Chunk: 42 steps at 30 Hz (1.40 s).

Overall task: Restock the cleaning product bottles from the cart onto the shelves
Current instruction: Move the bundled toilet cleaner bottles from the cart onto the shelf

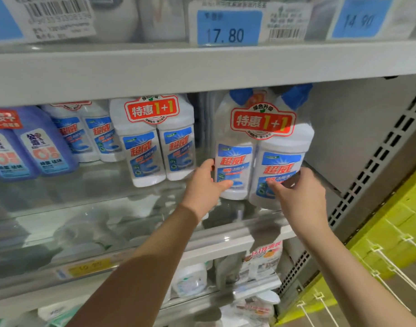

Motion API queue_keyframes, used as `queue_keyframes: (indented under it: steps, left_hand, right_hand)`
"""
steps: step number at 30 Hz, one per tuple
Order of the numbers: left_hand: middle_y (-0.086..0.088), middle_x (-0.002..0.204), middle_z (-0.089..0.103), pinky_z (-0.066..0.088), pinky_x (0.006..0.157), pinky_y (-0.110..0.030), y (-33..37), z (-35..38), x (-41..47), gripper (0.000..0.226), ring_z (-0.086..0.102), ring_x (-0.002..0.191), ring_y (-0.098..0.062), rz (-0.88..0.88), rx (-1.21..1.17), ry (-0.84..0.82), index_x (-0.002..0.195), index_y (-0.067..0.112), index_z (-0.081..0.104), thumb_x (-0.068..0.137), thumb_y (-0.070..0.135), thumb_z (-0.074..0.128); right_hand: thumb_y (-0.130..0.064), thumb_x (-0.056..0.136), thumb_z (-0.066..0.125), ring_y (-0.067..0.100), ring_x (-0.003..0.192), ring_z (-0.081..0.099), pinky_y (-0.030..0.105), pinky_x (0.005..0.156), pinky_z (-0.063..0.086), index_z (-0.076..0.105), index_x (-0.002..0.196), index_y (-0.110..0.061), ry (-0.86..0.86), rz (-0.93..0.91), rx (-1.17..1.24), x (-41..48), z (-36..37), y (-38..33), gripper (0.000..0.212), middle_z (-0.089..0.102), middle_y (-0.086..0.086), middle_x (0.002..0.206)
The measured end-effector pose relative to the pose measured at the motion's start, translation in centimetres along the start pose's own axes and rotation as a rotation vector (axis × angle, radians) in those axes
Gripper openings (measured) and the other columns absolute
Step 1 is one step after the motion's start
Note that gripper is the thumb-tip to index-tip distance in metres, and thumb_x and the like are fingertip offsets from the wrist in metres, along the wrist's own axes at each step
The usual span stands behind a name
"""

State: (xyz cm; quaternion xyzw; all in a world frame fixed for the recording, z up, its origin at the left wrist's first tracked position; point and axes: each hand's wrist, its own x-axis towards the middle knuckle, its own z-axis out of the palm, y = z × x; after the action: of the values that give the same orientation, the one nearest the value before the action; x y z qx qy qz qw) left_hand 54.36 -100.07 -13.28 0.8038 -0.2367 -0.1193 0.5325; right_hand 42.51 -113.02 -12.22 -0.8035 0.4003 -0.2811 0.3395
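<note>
A twin pack of white cleaner bottles (263,147) with blue caps and a red "1+1" tag stands at the right end of the middle shelf (108,197). My left hand (207,182) grips its lower left side, thumb across the front. My right hand (299,192) grips the lower right bottle, fingers curled on its label. Another identical twin pack (152,140) stands just to the left, with a further one (89,133) behind it.
Purple bottles (30,149) fill the shelf's left end. The upper shelf edge (202,69) with price tags hangs close above the caps. A grey perforated upright (376,161) bounds the right side. Lower shelves hold other white bottles (190,279). Yellow crates (390,232) sit at the right.
</note>
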Motion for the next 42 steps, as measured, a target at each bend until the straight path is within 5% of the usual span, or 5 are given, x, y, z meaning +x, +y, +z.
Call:
queue_keyframes:
  steps: [3,9,20,31,42]
  left_hand:
    - [0.003,0.112,0.062,0.054,0.088,-0.036,-0.4,1.2,0.6,0.035,0.062,0.099,-0.012,0.049,0.149,0.122,0.111,0.018,0.053,0.082,0.016,0.073]
    - [-0.007,0.113,0.057,0.054,0.086,-0.041,-0.7,2.1,1.1,0.042,0.06,0.104,-0.022,0.035,0.376,0.179,0.106,0.012,0.044,0.08,0.023,0.074]
    - [-0.013,0.114,0.053,0.048,0.081,-0.031,0.5,3.2,2.9,0.046,0.059,0.103,-0.026,-0.051,0.55,0.253,0.115,0.004,0.046,0.085,0.032,0.069]
    - [-0.01,0.105,0.065,0.05,0.074,-0.032,-0.2,4.3,4.9,0.039,0.065,0.091,-0.025,-0.066,0.472,0.294,0.11,0.007,0.06,0.082,0.031,0.072]
    - [-0.008,0.123,0.06,0.044,0.088,-0.029,-0.4,3.3,2.0,0.033,0.058,0.107,-0.025,-0.064,0.282,0.143,0.126,0.012,0.052,0.094,0.021,0.054]
  right_hand:
    - [-0.034,0.079,0.075,0.028,0.099,0.06,0.042,0.084,0.049,0.055,0.109,-0.013,-0.018,-0.019,-0.018,0.6,0.2,0.0,0.042,0.064,0.008,0.107]
    - [-0.028,0.078,0.076,0.024,0.098,0.062,0.037,0.081,0.05,0.056,0.107,-0.01,-0.069,-0.06,0.041,2.4,0.4,-0.1,0.04,0.067,0.003,0.104]
    - [-0.019,0.085,0.066,-0.006,0.075,0.055,0.003,0.058,0.039,0.058,0.114,-0.019,-0.29,-0.061,0.326,5.0,1.7,0.2,0.03,0.062,-0.015,0.092]
    - [-0.029,0.087,0.065,0.012,0.112,0.056,0.023,0.09,0.038,0.041,0.133,-0.035,-0.453,-0.104,0.373,6.0,2.9,0.5,0.052,0.055,-0.006,0.128]
    - [-0.033,0.094,0.057,0.022,0.132,0.043,0.037,0.11,0.034,0.039,0.143,-0.01,-0.482,-0.134,0.116,4.3,2.0,0.5,0.057,0.041,0.007,0.148]
